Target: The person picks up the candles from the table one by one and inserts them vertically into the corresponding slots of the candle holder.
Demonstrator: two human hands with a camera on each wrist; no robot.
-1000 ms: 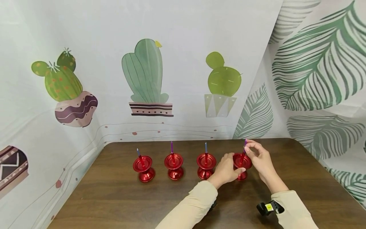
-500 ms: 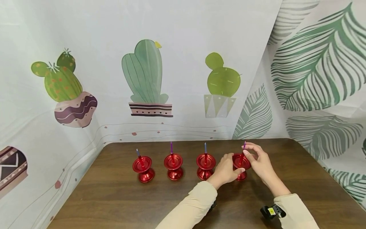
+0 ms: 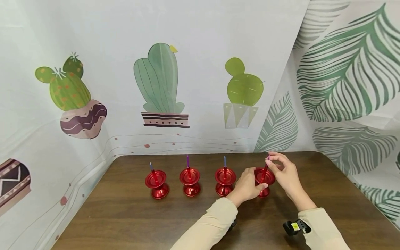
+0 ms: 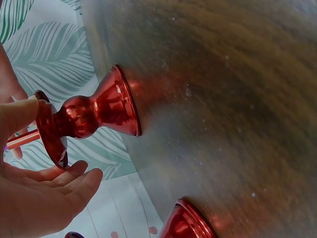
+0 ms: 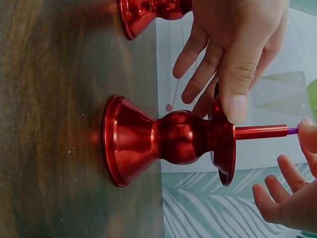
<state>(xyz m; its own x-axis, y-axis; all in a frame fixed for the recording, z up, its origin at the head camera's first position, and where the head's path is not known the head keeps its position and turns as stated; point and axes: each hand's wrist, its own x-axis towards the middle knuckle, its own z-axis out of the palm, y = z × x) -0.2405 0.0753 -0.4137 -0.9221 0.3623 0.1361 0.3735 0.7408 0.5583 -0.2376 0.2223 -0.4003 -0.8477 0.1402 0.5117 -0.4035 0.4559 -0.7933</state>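
Note:
At the right end of the row stands a shiny red candle holder (image 3: 265,176) with a wide dish and flared foot. My left hand (image 3: 247,186) grips its dish by the rim; the left wrist view shows thumb and fingers on either side of the dish (image 4: 51,134). A thin purple candle (image 5: 292,131) sits in the holder's upright red tube (image 5: 261,132). Thumb and fingertips of my right hand (image 3: 285,176) pinch the candle near its top, covering most of it. In the head view, tube and candle lean slightly right.
Three more red holders stand to the left: one with a blue candle (image 3: 225,161), one with a purple candle (image 3: 188,161), and one with a leaning blue candle (image 3: 151,166). The brown wooden table (image 3: 140,222) ends at a patterned cloth backdrop (image 3: 206,139).
My right hand dipped slightly left, then came back up and right, its fingertips now covering more of the candle. The purple candle sits a little lower than a second ago. My left hand stayed put.

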